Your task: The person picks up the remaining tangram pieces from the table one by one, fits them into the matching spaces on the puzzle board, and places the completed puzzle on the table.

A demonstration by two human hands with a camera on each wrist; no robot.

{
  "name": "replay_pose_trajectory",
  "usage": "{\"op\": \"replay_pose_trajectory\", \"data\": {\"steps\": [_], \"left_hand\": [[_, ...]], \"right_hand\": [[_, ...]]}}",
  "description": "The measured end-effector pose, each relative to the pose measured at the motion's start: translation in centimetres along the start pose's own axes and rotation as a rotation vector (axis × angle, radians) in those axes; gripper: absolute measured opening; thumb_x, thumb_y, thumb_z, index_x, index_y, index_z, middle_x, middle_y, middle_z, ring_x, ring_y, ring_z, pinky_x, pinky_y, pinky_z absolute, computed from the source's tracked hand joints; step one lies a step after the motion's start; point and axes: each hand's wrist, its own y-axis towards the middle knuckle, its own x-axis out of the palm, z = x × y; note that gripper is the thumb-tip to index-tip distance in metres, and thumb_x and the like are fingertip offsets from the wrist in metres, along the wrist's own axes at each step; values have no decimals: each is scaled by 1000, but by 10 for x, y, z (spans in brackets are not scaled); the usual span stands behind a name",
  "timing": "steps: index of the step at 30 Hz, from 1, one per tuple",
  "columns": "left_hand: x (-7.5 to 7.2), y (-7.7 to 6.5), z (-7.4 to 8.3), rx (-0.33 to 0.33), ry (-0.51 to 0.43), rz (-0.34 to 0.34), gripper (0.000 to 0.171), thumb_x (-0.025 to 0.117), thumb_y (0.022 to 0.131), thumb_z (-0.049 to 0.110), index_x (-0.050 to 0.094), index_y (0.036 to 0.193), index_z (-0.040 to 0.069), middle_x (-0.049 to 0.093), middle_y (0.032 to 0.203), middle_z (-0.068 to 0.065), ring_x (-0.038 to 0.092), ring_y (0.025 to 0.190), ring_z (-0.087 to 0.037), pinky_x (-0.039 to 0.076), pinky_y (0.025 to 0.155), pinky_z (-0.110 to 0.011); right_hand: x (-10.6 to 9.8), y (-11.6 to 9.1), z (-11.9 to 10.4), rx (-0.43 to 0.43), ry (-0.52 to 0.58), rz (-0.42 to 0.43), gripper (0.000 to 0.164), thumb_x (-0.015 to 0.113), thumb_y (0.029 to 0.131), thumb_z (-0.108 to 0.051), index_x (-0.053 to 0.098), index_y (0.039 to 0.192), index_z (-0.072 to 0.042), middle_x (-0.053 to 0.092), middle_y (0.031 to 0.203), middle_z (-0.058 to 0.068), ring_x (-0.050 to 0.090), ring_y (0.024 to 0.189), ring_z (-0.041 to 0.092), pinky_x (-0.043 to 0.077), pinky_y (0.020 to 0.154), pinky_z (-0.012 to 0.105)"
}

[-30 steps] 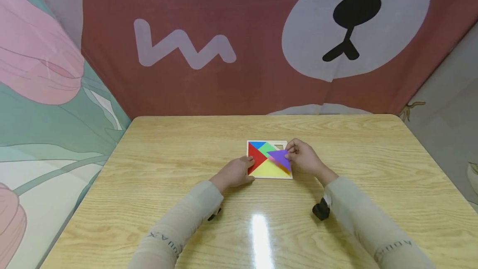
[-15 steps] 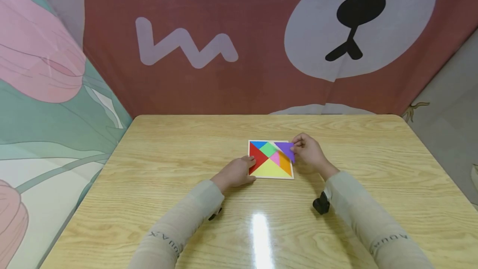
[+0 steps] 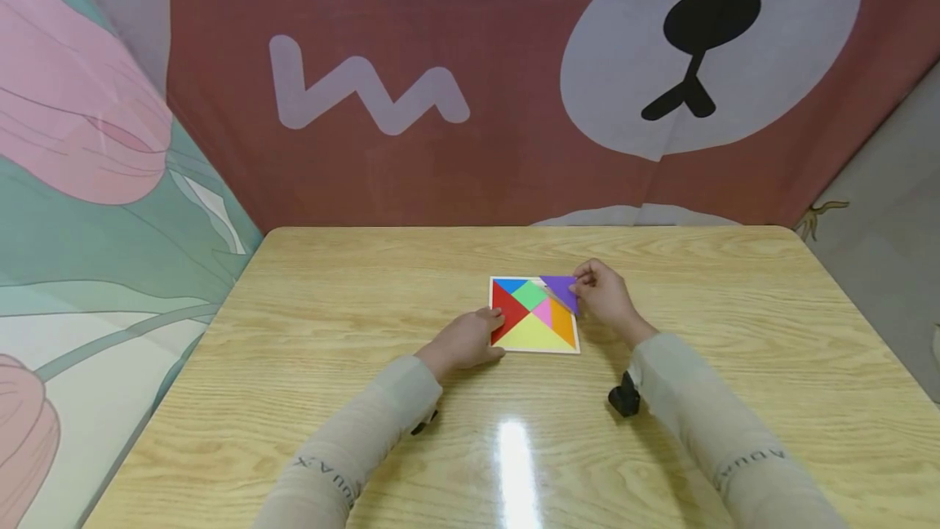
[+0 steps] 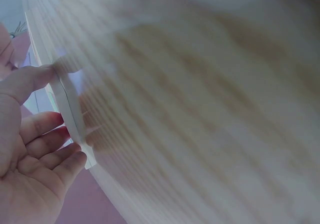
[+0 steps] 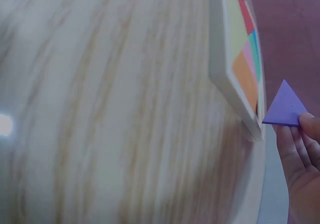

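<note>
A tangram board (image 3: 534,351) with a pale rim lies flat on the table, filled with red, blue, green, pink, orange and yellow pieces. My left hand (image 3: 464,339) grips its left side, fingertips at the red triangle (image 3: 505,300) and thumb at the near left corner. Between thumb and fingers my right hand (image 3: 608,298) pinches a purple triangle (image 3: 560,289) by its right edge. That triangle overlaps the board's far right corner in the head view. In the right wrist view the purple triangle (image 5: 286,106) is tilted above the board's end, beside the orange piece (image 5: 245,76).
The wooden table (image 3: 352,284) runs back to a reddish-brown cloth (image 3: 411,178) with a printed bear face. A flower-printed cloth (image 3: 81,145) hangs on the left. Black wrist devices, one of them a small black block (image 3: 624,396), sit under the sleeves.
My right hand has carried the purple triangle up and right to the board's far right corner, uncovering the orange and pink pieces. My left hand stays on the board's left side.
</note>
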Motion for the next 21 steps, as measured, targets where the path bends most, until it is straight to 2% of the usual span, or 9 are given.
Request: {"op": "replay_pose_trajectory", "data": {"steps": [9, 13, 21], "left_hand": [[0, -1, -1, 24, 5, 21, 58, 58, 81, 32, 42, 126, 0, 40, 130, -11, 35, 120, -22, 29, 97, -28], [0, 0, -1, 23, 5, 20, 58, 58, 81, 32, 42, 126, 1, 40, 130, -10, 34, 120, -22, 28, 97, -28], [0, 0, -1, 16, 3, 19, 58, 58, 81, 32, 42, 126, 1, 40, 130, -10, 34, 120, -22, 28, 97, -27]], "right_hand": [[8, 3, -3, 1, -46, 9, 11, 52, 82, 4, 50, 93, 7, 52, 79, 15, 51, 69, 22, 48, 58, 26], [10, 5, -1, 4, -33, 10, 11, 52, 82, 4, 50, 93, 7, 52, 80, 15, 51, 69, 21, 49, 57, 25], [11, 7, 0, -41, -67, 30, 11, 53, 80, 5, 51, 91, 7, 53, 79, 15, 52, 71, 23, 47, 58, 26]]}}
